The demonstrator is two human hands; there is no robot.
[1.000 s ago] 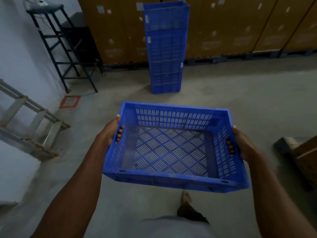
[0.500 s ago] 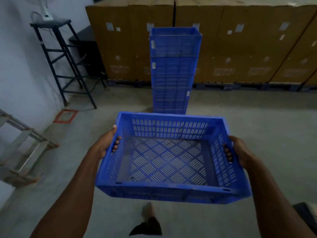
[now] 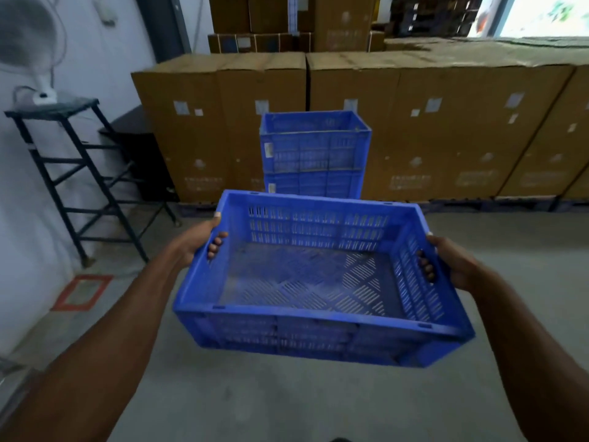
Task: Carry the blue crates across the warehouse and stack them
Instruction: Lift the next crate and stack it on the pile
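A: Blue crate [image 3: 318,282] at centre frame, lower half, held off the floor. Open top up, slightly tilted, nothing inside; slotted floor and slotted walls visible.

B: Grip?

A: Left hand [image 3: 197,240] on the short wall at centre left; fingers [image 3: 216,244] curled through the handle slot, tips showing inside, thumb over the rim. Right hand [image 3: 452,266] on the opposite short wall at centre right; fingers [image 3: 425,266] hooked through that slot in the same way. Both clamped on the crate. Bare forearms entering from the lower corners.

B: Stack?

A: Stack of blue crates [image 3: 314,154] just above centre frame, directly beyond the held crate. Top crate open. Lower part hidden behind the held crate's far wall, so count unclear. Held crate apart from the stack, not touching; far rim overlapping the stack's lower part in the picture only.

B: Behind that?

A: Row of large cardboard boxes [image 3: 430,122] across the middle band of the frame, close behind the stack, small labels on the faces. More cartons [image 3: 287,20] at top centre. Bright opening at upper right, blurred.

B: Left side?

A: Black metal stand [image 3: 79,173] at centre left against a pale wall, white fan [image 3: 32,52] on top at upper left. Dark cabinet [image 3: 140,154] between stand and boxes. Red-outlined rectangle [image 3: 81,291] on the grey concrete floor [image 3: 255,403] at lower left.
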